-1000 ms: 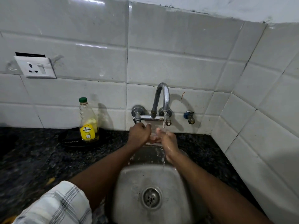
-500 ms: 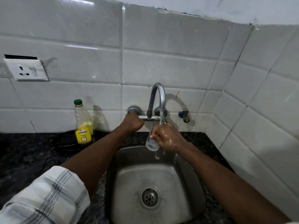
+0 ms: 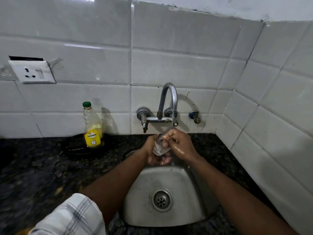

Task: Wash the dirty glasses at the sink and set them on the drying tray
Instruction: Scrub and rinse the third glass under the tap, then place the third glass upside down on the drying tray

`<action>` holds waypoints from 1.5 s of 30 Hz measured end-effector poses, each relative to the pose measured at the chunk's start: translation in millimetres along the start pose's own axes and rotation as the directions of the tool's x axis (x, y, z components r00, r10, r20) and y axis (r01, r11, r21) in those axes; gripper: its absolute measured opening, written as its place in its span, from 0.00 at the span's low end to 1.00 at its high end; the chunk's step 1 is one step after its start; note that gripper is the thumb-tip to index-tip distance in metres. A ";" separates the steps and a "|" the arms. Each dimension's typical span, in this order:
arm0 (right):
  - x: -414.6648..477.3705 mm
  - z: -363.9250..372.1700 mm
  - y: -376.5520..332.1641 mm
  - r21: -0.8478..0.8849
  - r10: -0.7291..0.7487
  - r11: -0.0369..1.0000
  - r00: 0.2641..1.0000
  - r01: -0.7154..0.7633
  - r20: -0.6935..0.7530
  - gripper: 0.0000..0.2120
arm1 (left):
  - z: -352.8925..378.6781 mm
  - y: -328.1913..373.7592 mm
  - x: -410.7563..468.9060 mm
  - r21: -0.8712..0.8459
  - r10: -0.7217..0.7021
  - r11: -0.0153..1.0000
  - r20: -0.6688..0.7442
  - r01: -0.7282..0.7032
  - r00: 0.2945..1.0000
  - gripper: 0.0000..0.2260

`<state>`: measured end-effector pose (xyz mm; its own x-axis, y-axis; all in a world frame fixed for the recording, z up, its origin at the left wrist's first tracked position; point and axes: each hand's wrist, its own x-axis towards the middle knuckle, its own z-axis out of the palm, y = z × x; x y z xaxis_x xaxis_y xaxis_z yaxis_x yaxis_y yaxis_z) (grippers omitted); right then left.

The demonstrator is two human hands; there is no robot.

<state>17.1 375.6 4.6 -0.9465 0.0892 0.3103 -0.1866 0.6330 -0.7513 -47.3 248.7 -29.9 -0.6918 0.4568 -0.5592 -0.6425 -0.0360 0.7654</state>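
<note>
A clear drinking glass (image 3: 160, 146) is held tilted over the back of the steel sink (image 3: 171, 187), just below the spout of the curved tap (image 3: 169, 102). My left hand (image 3: 152, 151) cups the glass from the left and underneath, fingers curled round its base. My right hand (image 3: 180, 145), wet and shiny, grips the upper part of the glass, its fingertips at the rim. I cannot make out a water stream from the spout.
A dish-soap bottle (image 3: 93, 128) with a green cap and yellow label stands on a black dish (image 3: 76, 146) on the dark granite counter (image 3: 42, 167), left of the sink. A wall socket (image 3: 32, 72) sits on the white tiles. A tiled side wall closes the right. No drying tray is in view.
My left hand left the tap's left handle and came down under the glass. The glass moved lower, and both hands now hold it.
</note>
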 end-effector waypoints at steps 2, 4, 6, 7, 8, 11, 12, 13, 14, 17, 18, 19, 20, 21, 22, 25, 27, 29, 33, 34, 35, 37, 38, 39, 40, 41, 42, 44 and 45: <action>-6.6 0.5 -1.3 0.218 0.164 0.960 0.983 -0.178 0.080 0.02 | 6.5 -2.6 -5.1 -0.099 0.066 0.992 -0.076 -0.073 0.995 0.23; -13.3 0.0 0.5 0.374 0.255 0.872 0.946 -0.315 0.202 0.05 | 10.6 -1.9 -9.5 -0.047 0.164 0.982 -0.279 -0.184 0.946 0.18; -17.5 -0.4 6.0 0.413 0.345 0.812 0.910 -0.412 0.229 0.06 | 6.9 -0.9 -10.7 0.241 0.310 0.947 -0.524 -0.211 0.793 0.23; -19.8 0.3 10.5 0.409 0.396 0.798 0.897 -0.442 0.197 0.06 | 6.9 1.4 -16.4 0.404 0.398 0.897 -0.559 -0.180 0.728 0.26; -21.6 2.0 16.5 0.383 0.441 0.797 0.884 -0.466 0.158 0.10 | 6.5 3.0 -20.8 0.527 0.479 0.835 -0.551 -0.160 0.683 0.26; -22.2 8.0 26.0 0.200 0.459 0.862 0.885 -0.465 0.081 0.23 | 1.5 8.2 -35.8 0.725 0.627 0.678 -0.481 -0.124 0.613 0.24; -21.2 10.6 26.9 0.162 0.402 0.895 0.909 -0.415 0.109 0.26 | -1.7 8.1 -38.1 0.777 0.679 0.617 -0.448 -0.123 0.581 0.23; -20.7 13.5 22.1 0.122 0.313 0.934 0.933 -0.336 0.177 0.30 | -4.0 7.4 -43.5 0.823 0.725 0.556 -0.412 -0.118 0.552 0.23; -17.9 16.9 16.2 0.082 0.221 0.965 0.942 -0.249 0.253 0.35 | -4.7 7.2 -47.9 0.863 0.759 0.494 -0.368 -0.107 0.537 0.23; -10.5 36.8 -5.8 -0.037 0.077 0.997 0.938 -0.069 0.339 0.37 | -8.8 7.7 -61.6 0.925 0.797 0.372 -0.275 -0.079 0.537 0.24; -8.9 44.5 -13.8 -0.033 0.057 0.998 0.947 -0.049 0.316 0.35 | -11.4 8.6 -66.6 0.929 0.798 0.361 -0.263 -0.081 0.542 0.23; -7.0 50.8 -19.4 0.004 0.052 0.998 0.956 -0.056 0.290 0.33 | -14.6 9.8 -71.2 0.925 0.797 0.367 -0.257 -0.100 0.547 0.21; -3.9 58.4 -24.4 0.064 0.057 0.995 0.957 -0.078 0.285 0.32 | -22.4 12.2 -76.0 0.909 0.791 0.397 -0.268 -0.129 0.550 0.21; -1.5 66.9 -28.1 0.131 0.073 0.985 0.953 -0.116 0.294 0.30 | -32.5 14.8 -81.0 0.881 0.780 0.442 -0.286 -0.167 0.556 0.20; 0.9 75.1 -27.9 0.195 0.100 0.967 0.946 -0.166 0.309 0.27 | -42.1 17.3 -86.1 0.849 0.769 0.489 -0.310 -0.201 0.559 0.20; 6.9 103.6 -33.8 0.308 0.171 0.912 0.933 -0.272 0.317 0.22 | -85.7 22.1 -103.4 0.804 0.747 0.569 -0.416 -0.174 0.520 0.17; 10.8 124.3 -41.9 0.349 0.194 0.886 0.928 -0.305 0.316 0.26 | -118.9 20.8 -115.0 0.802 0.729 0.589 -0.474 -0.099 0.494 0.10; 16.9 148.9 -53.9 0.371 0.168 0.886 0.938 -0.279 0.304 0.31 | -155.1 17.4 -127.5 0.789 0.702 0.615 -0.536 -0.018 0.470 0.05; 26.0 201.7 -82.5 0.405 0.132 0.879 0.944 -0.252 0.302 0.37 | -227.8 8.9 -150.0 0.732 0.630 0.672 -0.643 0.109 0.435 0.07; 28.5 216.0 -90.4 0.403 0.131 0.882 0.949 -0.244 0.289 0.36 | -246.5 6.6 -155.4 0.717 0.607 0.685 -0.659 0.128 0.444 0.07; 31.3 231.6 -99.5 0.404 0.128 0.884 0.952 -0.236 0.277 0.34 | -266.5 3.8 -161.5 0.699 0.576 0.699 -0.676 0.151 0.459 0.08; 37.9 260.1 -114.4 0.398 0.112 0.889 0.951 -0.225 0.287 0.33 | -301.7 -3.8 -173.5 0.674 0.510 0.703 -0.700 0.227 0.501 0.12; 41.2 277.5 -123.5 0.394 0.095 0.894 0.949 -0.214 0.301 0.34 | -322.1 -8.7 -180.7 0.668 0.475 0.695 -0.705 0.266 0.527 0.15; 44.1 290.8 -129.2 0.384 0.084 0.901 0.948 -0.204 0.307 0.35 | -336.5 -12.9 -187.3 0.661 0.440 0.688 -0.709 0.301 0.551 0.16; 47.5 309.2 -138.4 0.382 0.069 0.905 0.949 -0.189 0.307 0.35 | -357.8 -17.0 -195.1 0.648 0.405 0.684 -0.719 0.335 0.565 0.14; 50.2 324.5 -145.6 0.383 0.067 0.904 0.949 -0.188 0.307 0.34 | -375.2 -21.4 -203.0 0.641 0.379 0.676 -0.725 0.364 0.574 0.13; 52.7 336.6 -151.6 0.387 0.062 0.904 0.951 -0.183 0.304 0.33 | -390.1 -26.2 -210.5 0.628 0.352 0.669 -0.739 0.398 0.574 0.13; 60.1 373.4 -171.7 0.386 0.046 0.906 0.947 -0.174 0.318 0.31 | -431.4 -35.0 -226.7 0.595 0.325 0.662 -0.776 0.456 0.540 0.13; 63.8 391.6 -181.4 0.388 0.032 0.906 0.941 -0.171 0.338 0.31 | -450.8 -38.7 -232.9 0.585 0.325 0.656 -0.789 0.476 0.522 0.13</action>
<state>-112.5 -34.7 -67.4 -0.9853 -0.1557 0.0705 -0.1097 0.2601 -0.9593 -9.8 -256.9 -72.8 -0.8296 -0.4746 -0.2941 -0.5583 0.7140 0.4226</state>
